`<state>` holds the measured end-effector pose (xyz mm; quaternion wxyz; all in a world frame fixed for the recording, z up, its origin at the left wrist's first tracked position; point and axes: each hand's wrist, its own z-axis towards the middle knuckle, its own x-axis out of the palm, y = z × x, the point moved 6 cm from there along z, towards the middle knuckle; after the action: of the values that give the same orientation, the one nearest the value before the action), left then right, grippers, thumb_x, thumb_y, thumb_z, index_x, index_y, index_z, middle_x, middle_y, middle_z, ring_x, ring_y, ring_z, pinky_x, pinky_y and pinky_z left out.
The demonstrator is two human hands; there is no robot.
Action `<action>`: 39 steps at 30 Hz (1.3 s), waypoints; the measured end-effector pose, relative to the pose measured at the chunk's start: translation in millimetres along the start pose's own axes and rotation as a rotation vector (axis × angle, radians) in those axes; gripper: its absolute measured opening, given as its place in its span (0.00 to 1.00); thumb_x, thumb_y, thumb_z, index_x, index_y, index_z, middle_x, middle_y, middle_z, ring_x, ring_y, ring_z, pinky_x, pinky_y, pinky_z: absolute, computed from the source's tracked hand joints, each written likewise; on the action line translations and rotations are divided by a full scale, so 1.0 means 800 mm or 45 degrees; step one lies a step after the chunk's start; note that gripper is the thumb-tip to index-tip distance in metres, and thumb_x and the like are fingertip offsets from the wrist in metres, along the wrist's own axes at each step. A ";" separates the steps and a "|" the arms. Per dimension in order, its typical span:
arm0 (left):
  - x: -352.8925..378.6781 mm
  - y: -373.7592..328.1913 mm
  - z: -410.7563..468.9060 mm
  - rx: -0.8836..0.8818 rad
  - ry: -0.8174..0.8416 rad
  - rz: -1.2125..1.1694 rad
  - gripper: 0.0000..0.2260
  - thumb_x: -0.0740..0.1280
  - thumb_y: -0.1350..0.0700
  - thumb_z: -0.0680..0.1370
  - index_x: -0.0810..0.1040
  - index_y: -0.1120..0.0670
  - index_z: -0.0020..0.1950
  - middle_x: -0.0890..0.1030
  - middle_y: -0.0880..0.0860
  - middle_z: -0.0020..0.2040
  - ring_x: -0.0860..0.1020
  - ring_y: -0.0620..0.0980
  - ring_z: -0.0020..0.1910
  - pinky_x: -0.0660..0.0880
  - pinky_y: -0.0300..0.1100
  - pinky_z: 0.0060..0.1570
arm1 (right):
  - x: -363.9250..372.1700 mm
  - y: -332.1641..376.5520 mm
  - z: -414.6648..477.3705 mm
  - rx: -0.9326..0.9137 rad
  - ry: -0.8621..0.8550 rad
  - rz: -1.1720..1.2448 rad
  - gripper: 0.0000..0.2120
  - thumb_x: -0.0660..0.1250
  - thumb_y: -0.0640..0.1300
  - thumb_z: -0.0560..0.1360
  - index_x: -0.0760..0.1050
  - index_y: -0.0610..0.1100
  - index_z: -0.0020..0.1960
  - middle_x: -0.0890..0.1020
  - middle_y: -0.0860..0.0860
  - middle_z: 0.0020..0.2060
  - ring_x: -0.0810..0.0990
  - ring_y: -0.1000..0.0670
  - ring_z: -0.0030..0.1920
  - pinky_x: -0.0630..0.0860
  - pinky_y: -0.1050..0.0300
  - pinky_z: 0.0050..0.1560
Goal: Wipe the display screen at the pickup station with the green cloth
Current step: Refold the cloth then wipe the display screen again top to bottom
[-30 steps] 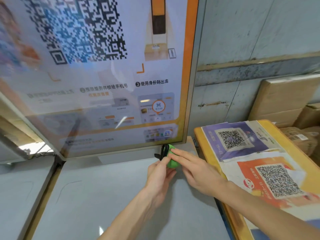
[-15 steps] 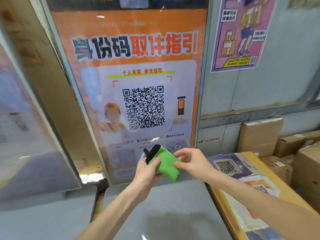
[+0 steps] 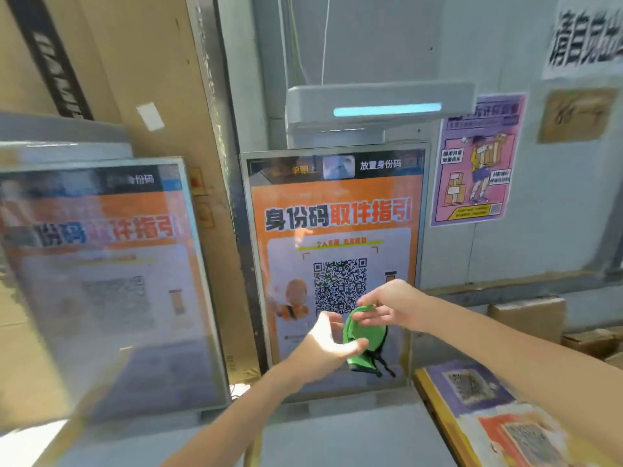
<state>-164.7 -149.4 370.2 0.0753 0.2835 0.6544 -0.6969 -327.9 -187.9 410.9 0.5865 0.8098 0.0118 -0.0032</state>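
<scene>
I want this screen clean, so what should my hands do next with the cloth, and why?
Probably spread the green cloth flat over one palm: it hangs bunched between the left hand and right hand, in front of the display screen and not yet pressed to it.

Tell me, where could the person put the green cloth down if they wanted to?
The bare grey counter under the middle display screen looks free, between the left screen and the yellow board. That board is covered with paper sheets. The cardboard boxes at the right crowd the wall. Both hands, left and right, hold the green cloth.
</scene>
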 end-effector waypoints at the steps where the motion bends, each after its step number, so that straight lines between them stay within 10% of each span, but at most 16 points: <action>1: 0.002 -0.004 -0.003 0.034 -0.001 0.057 0.23 0.74 0.47 0.77 0.69 0.53 0.67 0.78 0.47 0.56 0.76 0.40 0.47 0.72 0.25 0.40 | 0.003 0.005 -0.005 0.007 0.024 0.008 0.09 0.68 0.26 0.78 0.77 0.25 0.58 0.83 0.31 0.52 0.88 0.38 0.39 0.86 0.49 0.35; 7: -0.025 -0.026 -0.013 0.293 -0.215 0.176 0.12 0.63 0.57 0.70 0.78 0.60 0.50 0.79 0.56 0.43 0.72 0.46 0.38 0.70 0.34 0.41 | -0.001 0.049 -0.019 -0.074 0.006 -0.056 0.10 0.69 0.28 0.79 0.77 0.26 0.59 0.81 0.34 0.55 0.88 0.38 0.42 0.86 0.50 0.39; 13: -0.057 -0.066 -0.002 0.501 -0.208 0.257 0.11 0.68 0.66 0.80 0.82 0.63 0.61 0.80 0.49 0.51 0.78 0.38 0.45 0.72 0.24 0.53 | 0.021 0.057 -0.023 -0.044 0.438 -0.326 0.12 0.75 0.44 0.76 0.78 0.37 0.53 0.81 0.40 0.51 0.80 0.41 0.51 0.79 0.46 0.54; 17: -0.073 -0.078 0.013 0.542 -0.257 0.126 0.07 0.74 0.57 0.78 0.82 0.55 0.55 0.83 0.48 0.50 0.80 0.39 0.47 0.80 0.41 0.56 | 0.039 0.061 -0.026 -0.127 0.587 -0.379 0.21 0.79 0.36 0.73 0.80 0.36 0.64 0.84 0.38 0.60 0.84 0.37 0.61 0.80 0.41 0.64; 22: -0.101 -0.077 0.019 0.504 -0.543 0.067 0.17 0.79 0.55 0.73 0.74 0.53 0.54 0.76 0.51 0.52 0.76 0.43 0.49 0.73 0.34 0.48 | 0.038 0.080 -0.020 -0.480 0.323 -0.492 0.23 0.74 0.23 0.70 0.83 0.43 0.60 0.86 0.45 0.56 0.84 0.45 0.58 0.82 0.51 0.57; 25: -0.109 -0.068 0.032 0.393 -0.377 -0.090 0.19 0.78 0.54 0.75 0.74 0.54 0.61 0.80 0.52 0.57 0.80 0.47 0.56 0.79 0.37 0.54 | 0.038 0.094 -0.021 -0.655 0.251 -0.538 0.21 0.74 0.24 0.70 0.83 0.44 0.57 0.87 0.47 0.53 0.85 0.49 0.56 0.82 0.53 0.58; 35: -0.120 -0.073 0.039 0.488 -0.378 -0.325 0.15 0.79 0.62 0.73 0.75 0.66 0.48 0.80 0.62 0.42 0.80 0.52 0.41 0.80 0.44 0.44 | 0.040 0.129 -0.034 -1.026 -0.085 -1.049 0.11 0.81 0.52 0.71 0.82 0.52 0.49 0.78 0.50 0.50 0.76 0.53 0.49 0.74 0.59 0.47; 39: -0.120 -0.079 0.036 0.516 -0.379 -0.182 0.20 0.79 0.58 0.73 0.72 0.54 0.59 0.80 0.62 0.47 0.80 0.57 0.45 0.81 0.45 0.47 | 0.039 0.133 -0.046 -1.118 -0.139 -1.010 0.08 0.80 0.50 0.72 0.82 0.54 0.45 0.76 0.51 0.48 0.76 0.53 0.47 0.72 0.62 0.45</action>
<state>-124.0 -193.8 471.8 0.0629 0.1401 0.5017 -0.8513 -294.5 -185.8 522.8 0.8204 0.4236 0.2836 -0.2588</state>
